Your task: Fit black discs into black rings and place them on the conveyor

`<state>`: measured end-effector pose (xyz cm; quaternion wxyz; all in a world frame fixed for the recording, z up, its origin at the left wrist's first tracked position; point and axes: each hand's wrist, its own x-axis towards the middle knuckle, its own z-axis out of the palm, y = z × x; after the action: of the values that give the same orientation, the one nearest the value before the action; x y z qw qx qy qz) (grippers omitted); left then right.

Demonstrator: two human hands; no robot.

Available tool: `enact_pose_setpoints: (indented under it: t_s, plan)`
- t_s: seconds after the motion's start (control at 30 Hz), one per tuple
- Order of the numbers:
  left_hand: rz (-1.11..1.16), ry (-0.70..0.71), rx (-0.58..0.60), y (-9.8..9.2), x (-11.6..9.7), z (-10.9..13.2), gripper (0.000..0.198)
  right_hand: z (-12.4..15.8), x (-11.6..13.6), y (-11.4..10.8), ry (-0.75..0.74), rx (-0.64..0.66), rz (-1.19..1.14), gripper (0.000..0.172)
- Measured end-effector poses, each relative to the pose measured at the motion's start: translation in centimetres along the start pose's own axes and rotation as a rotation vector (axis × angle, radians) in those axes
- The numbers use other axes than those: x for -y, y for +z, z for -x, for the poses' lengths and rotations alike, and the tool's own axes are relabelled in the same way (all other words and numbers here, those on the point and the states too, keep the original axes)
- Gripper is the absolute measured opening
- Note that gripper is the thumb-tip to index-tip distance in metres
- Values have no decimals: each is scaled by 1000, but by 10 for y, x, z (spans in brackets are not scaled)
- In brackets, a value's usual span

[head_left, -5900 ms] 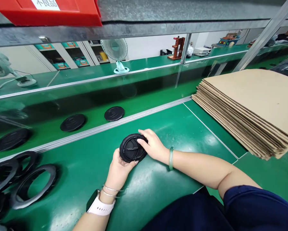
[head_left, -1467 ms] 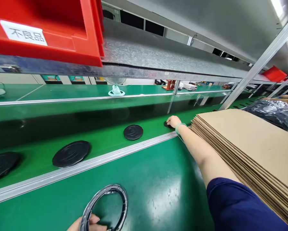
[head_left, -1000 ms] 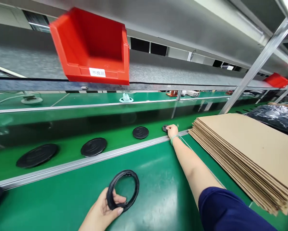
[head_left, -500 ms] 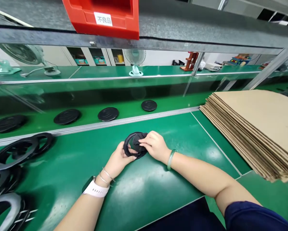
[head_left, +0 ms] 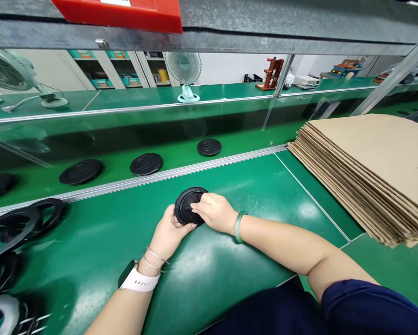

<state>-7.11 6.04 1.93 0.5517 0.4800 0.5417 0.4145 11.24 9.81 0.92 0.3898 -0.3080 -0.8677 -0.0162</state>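
Over the green table, my left hand (head_left: 174, 229) is closed on the outer edge of a black plastic ring (head_left: 179, 212), thumb in front and fingers behind. Within the ring sits a round black disc (head_left: 187, 203) with a raised middle part. The thumb and fingertips of my right hand (head_left: 214, 211) pinch that raised part. Part of the disc's right side is hidden behind my right fingers.
Several black round pieces (head_left: 146, 164) lie in a row on the green strip (head_left: 177, 163) beyond the metal rail. Black rings (head_left: 50, 215) are heaped at the left. Cardboard sheets (head_left: 376, 163) are stacked at the right. A red bin (head_left: 132, 16) sits on the shelf above.
My right hand has brought the disc leftward into the ring, covering the opening that showed green table before. The view has shifted a little to the right and down.
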Motion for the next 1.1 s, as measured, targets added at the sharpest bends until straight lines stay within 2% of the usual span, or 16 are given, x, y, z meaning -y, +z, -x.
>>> enact_pose_setpoints:
  t_s: [0.13,0.47,0.83,1.1]
  plan:
    - [-15,-4,-9,0,1,0,63,1,2,-1,-22,5,40,25]
    - [9,-9,6,-1,4,-1,64,-1,4,-4,-96,-90,87,22]
    - [-18,-15,14,2,1,1,68,0,2,-5,48,47,-1,20]
    - [-58,-10,2,1,0,2,64,-1,7,-9,69,116,41,22]
